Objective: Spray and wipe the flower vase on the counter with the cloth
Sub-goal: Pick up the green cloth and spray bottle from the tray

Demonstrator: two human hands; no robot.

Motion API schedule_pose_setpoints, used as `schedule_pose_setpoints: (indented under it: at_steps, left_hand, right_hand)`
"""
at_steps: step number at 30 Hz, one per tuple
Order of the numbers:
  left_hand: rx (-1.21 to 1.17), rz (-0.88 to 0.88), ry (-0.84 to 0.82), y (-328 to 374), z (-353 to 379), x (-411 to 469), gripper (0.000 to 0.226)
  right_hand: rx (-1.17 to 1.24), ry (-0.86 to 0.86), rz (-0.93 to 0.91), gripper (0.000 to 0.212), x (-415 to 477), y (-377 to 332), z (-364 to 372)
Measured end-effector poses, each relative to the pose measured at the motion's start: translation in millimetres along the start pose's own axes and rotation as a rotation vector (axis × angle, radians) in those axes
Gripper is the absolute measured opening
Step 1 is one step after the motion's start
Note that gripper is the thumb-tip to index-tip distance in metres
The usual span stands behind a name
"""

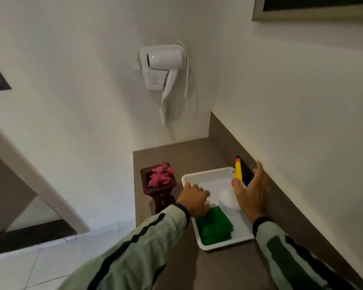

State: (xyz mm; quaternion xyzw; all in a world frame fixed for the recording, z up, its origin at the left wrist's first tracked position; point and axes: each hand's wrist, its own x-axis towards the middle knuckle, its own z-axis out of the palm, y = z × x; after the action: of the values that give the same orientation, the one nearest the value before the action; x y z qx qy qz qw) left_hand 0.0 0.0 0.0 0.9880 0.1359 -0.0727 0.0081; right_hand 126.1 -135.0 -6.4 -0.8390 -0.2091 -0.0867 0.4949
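A dark brown wooden flower vase (158, 193) with pink flowers (160, 174) stands at the counter's left edge. Right of it sits a white tray (199, 175) holding a folded green cloth (215, 226) and a white spray bottle (227, 198) with a yellow and orange nozzle (237, 169). My left hand (194, 198) hovers over the tray's left side just above the cloth, fingers curled, holding nothing that I can see. My right hand (253, 190) is spread open beside the bottle's nozzle, thumb near it, not closed on it.
The brown counter (187, 155) is narrow, with a raised backsplash (281, 191) along the right. A white wall-mounted hair dryer (161, 68) with a coiled cord hangs above the far end. White floor tiles (40, 266) lie below to the left.
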Motion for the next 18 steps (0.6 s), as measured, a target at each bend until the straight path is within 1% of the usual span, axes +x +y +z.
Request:
schedule_pose_setpoints:
  at_steps: [2, 4, 5, 7, 9, 10, 12, 13, 14, 16, 18]
  left_hand:
    - [-0.035, 0.011, -0.103, 6, 21, 5, 0.046]
    - [-0.087, -0.013, -0.144, 10, 43, 5, 0.047]
    - [-0.134, -0.033, -0.164, 14, 50, 7, 0.051]
    - [-0.224, -0.089, -0.178, 21, 64, 15, 0.069]
    - [-0.264, -0.147, -0.194, 25, 74, 19, 0.087]
    - [-0.269, -0.167, -0.208, 26, 78, 23, 0.093]
    - [-0.289, -0.200, -0.227, 24, 79, 28, 0.098]
    - [-0.302, -0.214, -0.237, 23, 78, 31, 0.095]
    - [-0.306, -0.217, -0.232, 21, 74, 34, 0.088]
    - [-0.335, -0.214, -0.204, 19, 69, 39, 0.065]
    - [-0.450, -0.223, -0.156, 16, 62, 42, 0.051]
  right_hand:
    - [0.004, -0.035, 0.082, 0.087, -7, 15, 10]
    - [-0.019, -0.169, 0.171, 0.090, -14, 28, 22]
    - [-0.026, -0.220, 0.217, 0.090, -10, 32, 29]
    - [-0.020, -0.261, 0.280, 0.085, 6, 34, 43]
    - [0.024, -0.270, 0.298, 0.073, 22, 29, 53]
    - [0.033, -0.262, 0.276, 0.066, 28, 27, 57]
    - [0.060, -0.234, 0.197, 0.057, 37, 23, 60]
    - [0.084, -0.216, 0.159, 0.056, 39, 23, 61]
    - [0.101, -0.201, 0.125, 0.055, 40, 22, 60]
    - [0.138, -0.211, 0.098, 0.051, 36, 20, 59]
    - [0.164, -0.201, 0.073, 0.046, 32, 17, 56]
